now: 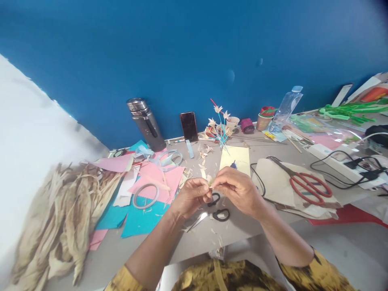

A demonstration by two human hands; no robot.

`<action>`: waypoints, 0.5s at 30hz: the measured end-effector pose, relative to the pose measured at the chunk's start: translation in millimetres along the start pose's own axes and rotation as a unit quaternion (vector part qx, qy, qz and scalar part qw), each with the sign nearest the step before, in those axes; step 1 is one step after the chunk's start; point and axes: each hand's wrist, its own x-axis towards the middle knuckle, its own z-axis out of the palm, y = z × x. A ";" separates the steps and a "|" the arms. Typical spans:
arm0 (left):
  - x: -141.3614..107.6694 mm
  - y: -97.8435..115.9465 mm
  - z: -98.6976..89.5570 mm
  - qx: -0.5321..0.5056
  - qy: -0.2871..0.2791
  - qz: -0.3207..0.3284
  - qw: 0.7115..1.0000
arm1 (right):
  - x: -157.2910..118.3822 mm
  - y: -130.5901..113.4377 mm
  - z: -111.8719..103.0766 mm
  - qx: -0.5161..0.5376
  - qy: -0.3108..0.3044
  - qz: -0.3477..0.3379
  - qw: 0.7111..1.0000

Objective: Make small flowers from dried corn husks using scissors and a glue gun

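My left hand (192, 198) and my right hand (239, 192) meet over the middle of the table, both with thumb and fingers pinched together. Between their fingertips is a small pale husk piece (209, 182), its lower part hidden by the fingers. Just below my hands lie scissors with black handles (221, 215). Beyond them stand pale husk flowers (218, 128) on blue stems. A yellow sheet of paper (236, 155) lies behind my right hand, and several pale scraps (202, 163) are scattered behind my left.
Dried corn husks (65, 218) hang over the left edge. Pink paper (174, 173), blue paper (145, 220) and a tape roll (146, 196) lie left. A thermos (147, 125) and phone (188, 126) stand behind. Large red-handled scissors (312, 188) and a power strip (342, 165) are right.
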 end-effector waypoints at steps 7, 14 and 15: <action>-1.5 1.2 2.8 0.006 0.010 0.008 1.000 | -1.9 0.6 -0.2 -0.005 -0.011 0.000 1.000; -1.6 1.8 6.7 0.047 0.049 0.040 0.997 | -5.1 0.5 3.0 -0.037 0.012 0.012 0.999; -1.5 1.5 6.7 0.051 0.056 0.043 0.996 | -5.4 0.5 3.2 -0.044 0.011 0.014 0.999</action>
